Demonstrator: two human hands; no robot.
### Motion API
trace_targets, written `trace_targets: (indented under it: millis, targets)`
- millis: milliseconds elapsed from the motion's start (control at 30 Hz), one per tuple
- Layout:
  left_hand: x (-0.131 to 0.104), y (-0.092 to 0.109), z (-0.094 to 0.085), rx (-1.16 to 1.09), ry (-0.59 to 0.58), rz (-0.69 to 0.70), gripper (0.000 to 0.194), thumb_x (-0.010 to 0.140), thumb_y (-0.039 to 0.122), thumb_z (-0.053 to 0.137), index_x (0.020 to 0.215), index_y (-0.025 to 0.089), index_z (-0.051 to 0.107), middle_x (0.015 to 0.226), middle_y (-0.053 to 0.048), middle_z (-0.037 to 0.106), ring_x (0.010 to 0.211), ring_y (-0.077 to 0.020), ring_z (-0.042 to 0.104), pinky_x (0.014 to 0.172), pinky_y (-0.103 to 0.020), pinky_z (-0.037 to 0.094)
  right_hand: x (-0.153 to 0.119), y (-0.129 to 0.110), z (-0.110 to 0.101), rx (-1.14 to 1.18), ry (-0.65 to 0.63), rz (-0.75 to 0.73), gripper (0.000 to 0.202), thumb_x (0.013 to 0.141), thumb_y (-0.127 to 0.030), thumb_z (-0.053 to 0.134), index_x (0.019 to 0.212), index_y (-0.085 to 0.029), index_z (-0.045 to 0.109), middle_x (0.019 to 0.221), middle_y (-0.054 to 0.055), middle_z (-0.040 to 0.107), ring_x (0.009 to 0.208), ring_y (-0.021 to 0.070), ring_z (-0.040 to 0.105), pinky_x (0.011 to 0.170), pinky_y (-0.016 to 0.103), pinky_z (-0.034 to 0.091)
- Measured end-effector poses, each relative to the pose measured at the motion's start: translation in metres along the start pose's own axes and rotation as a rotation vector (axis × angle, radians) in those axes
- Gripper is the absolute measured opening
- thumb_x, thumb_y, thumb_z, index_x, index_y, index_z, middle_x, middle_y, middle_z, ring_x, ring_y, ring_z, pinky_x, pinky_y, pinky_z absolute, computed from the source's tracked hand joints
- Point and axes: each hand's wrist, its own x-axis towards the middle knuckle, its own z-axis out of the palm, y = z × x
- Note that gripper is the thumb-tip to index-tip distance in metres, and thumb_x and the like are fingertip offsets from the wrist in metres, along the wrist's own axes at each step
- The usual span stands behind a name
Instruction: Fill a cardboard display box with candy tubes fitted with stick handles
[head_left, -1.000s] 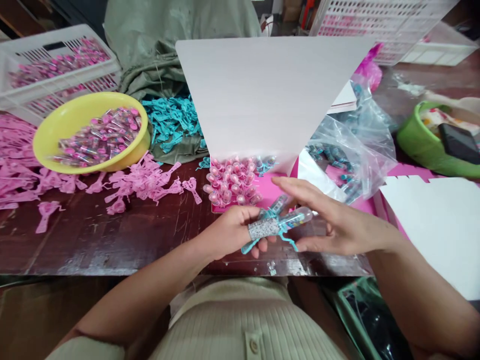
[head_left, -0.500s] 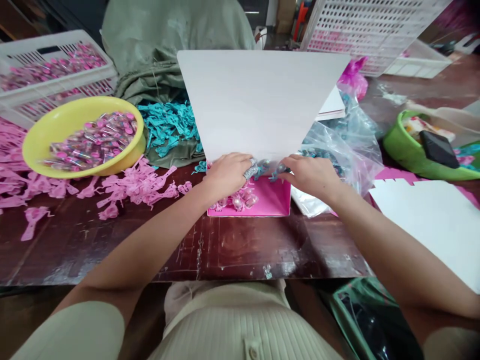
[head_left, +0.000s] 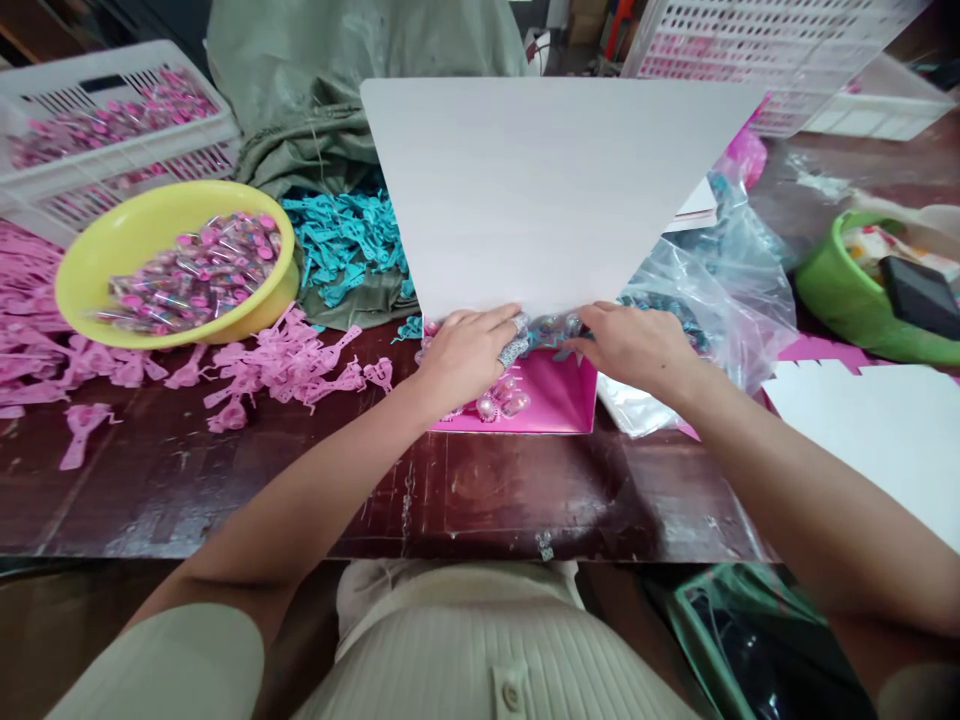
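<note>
Spanning the foreground, a dark red table. On it, a white lid standing up from its pink box. Reaching in, right hand and left hand, left fingers close together (with silvery wrap), right thumb and fingertips bent at teal-trimmed tubes along the box's back, pinching or merely touching, impossible to tell. Under the left hand, pink-trimmed tubes.

A glossy, scuffed red-brown table carries everything here. Loose pink plastic pieces lie at its left, just beside a yellow basin. An open pink box sits mid-table — then, rightward, a clear plastic bag, white card and a green tub.
</note>
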Motion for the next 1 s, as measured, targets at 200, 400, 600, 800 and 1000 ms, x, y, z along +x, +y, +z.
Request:
trace_targets:
  millis: [200, 400, 600, 800, 1000]
  targets:
    - [-0.001, 0.001, -0.003, -0.001, -0.073, 0.000, 0.052, 0.090, 0.009, 0.046, 0.139, 0.019, 0.059, 0.159, -0.002, 0.043, 0.144, -0.0241, 0.045, 0.118, -0.047, 0.038, -0.007, 0.001, 0.002, -0.120, 0.018, -0.017, 0.034, 0.103, -0.045, 0.046, 0.124, -0.023, 0.062, 0.125, 0.008, 0.069, 0.094, 0.0286, 0.071, 0.065, 0.034, 0.046]
    - [-0.001, 0.002, -0.005, -0.009, -0.079, -0.015, 0.054, 0.090, 0.009, 0.046, 0.141, 0.019, 0.058, 0.160, -0.002, 0.042, 0.144, -0.0227, 0.046, 0.120, -0.047, 0.036, -0.004, 0.002, 0.005, -0.142, -0.082, -0.009, 0.035, 0.101, -0.047, 0.050, 0.124, -0.024, 0.063, 0.125, 0.009, 0.069, 0.089, 0.0264, 0.071, 0.067, 0.033, 0.046]
    - [-0.003, 0.001, -0.005, -0.022, -0.076, -0.020, 0.053, 0.087, 0.008, 0.048, 0.137, 0.019, 0.061, 0.159, -0.003, 0.044, 0.141, -0.0247, 0.048, 0.118, -0.048, 0.037, -0.010, -0.001, 0.020, -0.172, 0.174, 0.037, 0.042, 0.103, -0.052, 0.043, 0.128, -0.023, 0.061, 0.130, 0.010, 0.065, 0.089, 0.0238, 0.069, 0.056, 0.028, 0.034]
    - [-0.001, 0.003, 0.001, -0.050, -0.061, -0.029, 0.050, 0.088, 0.008, 0.052, 0.136, 0.021, 0.061, 0.157, -0.004, 0.046, 0.140, -0.0254, 0.049, 0.119, -0.050, 0.038, -0.017, 0.006, 0.050, -0.181, 0.295, -0.057, 0.036, 0.107, -0.042, 0.039, 0.113, -0.023, 0.069, 0.137, 0.008, 0.060, 0.099, 0.0226, 0.065, 0.051, 0.029, 0.028]
    - [-0.033, -0.035, -0.027, -0.188, 0.540, -0.030, 0.024, 0.099, 0.020, 0.053, 0.120, 0.018, 0.066, 0.130, -0.007, 0.067, 0.122, -0.0191, 0.062, 0.108, -0.034, 0.049, -0.026, 0.002, 0.059, -0.066, 0.404, -0.065, 0.037, 0.103, -0.041, 0.047, 0.129, -0.021, 0.065, 0.136, 0.011, 0.062, 0.092, 0.0226, 0.067, 0.051, 0.028, 0.035]
